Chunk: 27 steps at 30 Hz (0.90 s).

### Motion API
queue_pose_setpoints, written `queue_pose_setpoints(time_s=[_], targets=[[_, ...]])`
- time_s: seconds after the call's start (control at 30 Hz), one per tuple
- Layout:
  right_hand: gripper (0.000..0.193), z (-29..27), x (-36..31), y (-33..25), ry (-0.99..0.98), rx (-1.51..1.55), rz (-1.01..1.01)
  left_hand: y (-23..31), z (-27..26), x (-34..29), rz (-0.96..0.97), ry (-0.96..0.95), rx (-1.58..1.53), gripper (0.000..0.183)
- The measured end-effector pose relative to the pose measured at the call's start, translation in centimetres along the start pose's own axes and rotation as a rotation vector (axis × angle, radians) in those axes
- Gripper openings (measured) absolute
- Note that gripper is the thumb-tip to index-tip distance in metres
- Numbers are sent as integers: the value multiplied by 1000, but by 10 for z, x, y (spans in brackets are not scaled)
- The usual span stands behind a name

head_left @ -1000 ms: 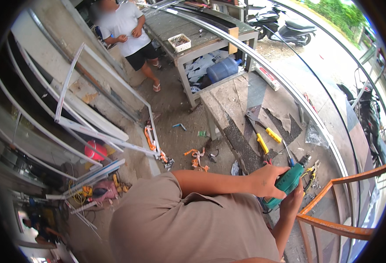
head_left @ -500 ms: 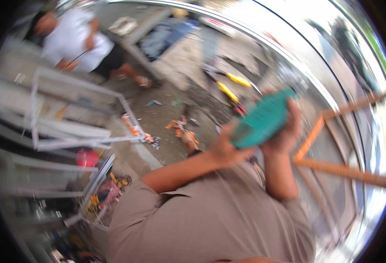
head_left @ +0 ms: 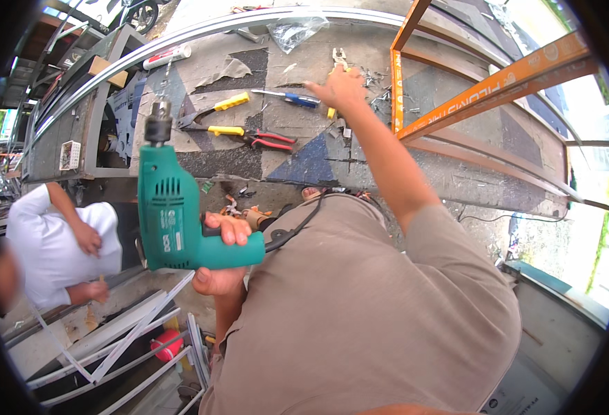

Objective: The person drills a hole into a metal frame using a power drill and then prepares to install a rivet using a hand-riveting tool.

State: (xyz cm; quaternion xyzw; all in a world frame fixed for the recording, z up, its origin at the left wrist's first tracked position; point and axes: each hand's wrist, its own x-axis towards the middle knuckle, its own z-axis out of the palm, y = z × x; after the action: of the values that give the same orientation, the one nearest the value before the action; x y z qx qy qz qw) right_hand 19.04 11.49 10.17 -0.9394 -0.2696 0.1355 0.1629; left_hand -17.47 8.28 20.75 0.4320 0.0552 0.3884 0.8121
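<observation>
1. Head view: outdoor workshop, rough grey table (head_left: 457, 173) strewn with hand tools, orange metal frame (head_left: 484, 86) leaning at its far side, white aluminium frames (head_left: 111, 346) stacked on the floor lower left.
2. Seated beside those frames, a person in a white shirt (head_left: 48, 249), hands of their own kept close to the body.
3. Left hand (head_left: 225, 256) wrapped tight round the pistol grip of a green electric drill (head_left: 173, 214), fingers (head_left: 232, 228) curled over the handle, chuck pointing up, black cord trailing back across the chest.
4. Right hand (head_left: 339, 88) stretched out flat over the table, fingers spread wide, holding nothing, nearest a blue-handled screwdriver (head_left: 291, 98); yellow-handled pliers (head_left: 214, 109) and red-handled pliers (head_left: 256, 138) well to the left.
5. Likely handling: rigid plastic body, front-heavy toward the motor and chuck, best held at the grip, clear of chuck and cord.
</observation>
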Motion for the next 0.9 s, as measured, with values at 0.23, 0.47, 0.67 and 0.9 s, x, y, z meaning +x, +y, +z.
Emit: queue_pose_setpoints(time_s=[0.23,0.47,0.67,0.9], targets=[[86,33,36,21,-97,-175,78,3,7,-1,-125,-29,-169,71],[42,23,84,59,-130,-34,52,20,3,0,37,-47,-70,61],[17,-24,13,39,-313,861,-81,22,2,14,37,-69,-48,60],[46,-128,-91,-14,-783,869,-507,16,1,31,-18,-151,40,57]])
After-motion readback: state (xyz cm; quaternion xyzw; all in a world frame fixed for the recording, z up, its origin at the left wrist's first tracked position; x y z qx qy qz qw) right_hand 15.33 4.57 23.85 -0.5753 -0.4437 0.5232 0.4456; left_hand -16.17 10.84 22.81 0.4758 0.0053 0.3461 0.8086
